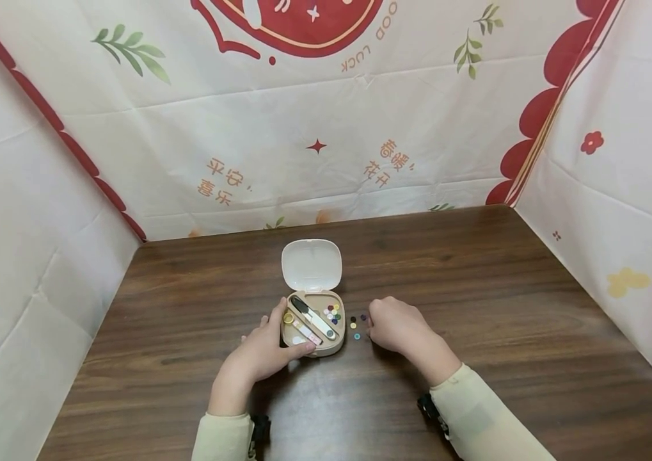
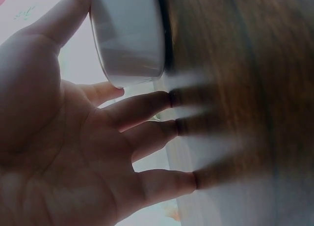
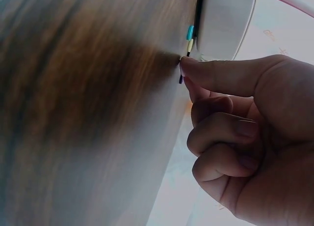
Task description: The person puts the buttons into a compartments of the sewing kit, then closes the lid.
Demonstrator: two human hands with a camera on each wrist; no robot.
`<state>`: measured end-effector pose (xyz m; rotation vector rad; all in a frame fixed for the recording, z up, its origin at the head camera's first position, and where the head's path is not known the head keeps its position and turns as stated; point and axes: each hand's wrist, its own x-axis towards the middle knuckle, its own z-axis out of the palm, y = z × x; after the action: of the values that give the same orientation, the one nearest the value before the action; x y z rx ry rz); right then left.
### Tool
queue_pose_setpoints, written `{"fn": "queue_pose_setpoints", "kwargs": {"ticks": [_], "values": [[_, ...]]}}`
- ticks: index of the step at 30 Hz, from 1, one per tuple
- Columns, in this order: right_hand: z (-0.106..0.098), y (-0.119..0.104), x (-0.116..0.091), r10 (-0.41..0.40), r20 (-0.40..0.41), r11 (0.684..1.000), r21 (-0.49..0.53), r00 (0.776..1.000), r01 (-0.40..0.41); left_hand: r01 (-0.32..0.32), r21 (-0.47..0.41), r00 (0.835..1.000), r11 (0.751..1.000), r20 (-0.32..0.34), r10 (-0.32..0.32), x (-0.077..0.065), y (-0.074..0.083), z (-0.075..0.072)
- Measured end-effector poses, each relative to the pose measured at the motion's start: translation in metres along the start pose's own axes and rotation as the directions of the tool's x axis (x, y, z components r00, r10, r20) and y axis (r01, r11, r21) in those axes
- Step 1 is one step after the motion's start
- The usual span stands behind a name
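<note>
My left hand (image 1: 268, 346) grips an open sewing kit box (image 1: 334, 349) from the left, thumb at the front edge and index finger along the side. In its compartments lie a white tool with a black end (image 1: 313, 317), a gold ring-like piece (image 1: 288, 318), a pink-ended strip (image 1: 308, 331) and several coloured buttons (image 1: 332, 313). On the table right of the box are a blue button (image 1: 357, 336), a yellow one (image 1: 353, 326), a black one (image 1: 353, 319) and a purple one (image 1: 363, 317). Fingers curled, my right hand (image 1: 397, 326) rests thumb-tip at the tabletop beside the purple button; no held thing shows.
The box's white lid (image 1: 311, 264) stands raised behind its base. A dark wooden table (image 1: 199, 288) lies under everything, with a printed white cloth (image 1: 279, 128) hanging along the back and both sides. Each wrist wears a black strap (image 1: 434, 413).
</note>
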<state>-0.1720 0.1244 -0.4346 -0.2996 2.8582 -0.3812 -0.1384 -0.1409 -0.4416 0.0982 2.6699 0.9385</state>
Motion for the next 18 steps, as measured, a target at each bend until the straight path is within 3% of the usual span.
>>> {"fn": "queue_pose_setpoints", "kwargs": {"ticks": [10,18], "values": [[-0.009,-0.008,0.005,-0.018,-0.071,1.000,0.015,0.997,0.019,0.002,0.021,1.000,1.000,-0.003,-0.002,0.003,-0.003,0.002],[-0.016,-0.017,0.012,-0.016,-0.061,1.000,0.022,0.998,0.017,0.003,0.023,1.000,1.000,-0.002,-0.003,0.003,-0.003,0.002]]}}
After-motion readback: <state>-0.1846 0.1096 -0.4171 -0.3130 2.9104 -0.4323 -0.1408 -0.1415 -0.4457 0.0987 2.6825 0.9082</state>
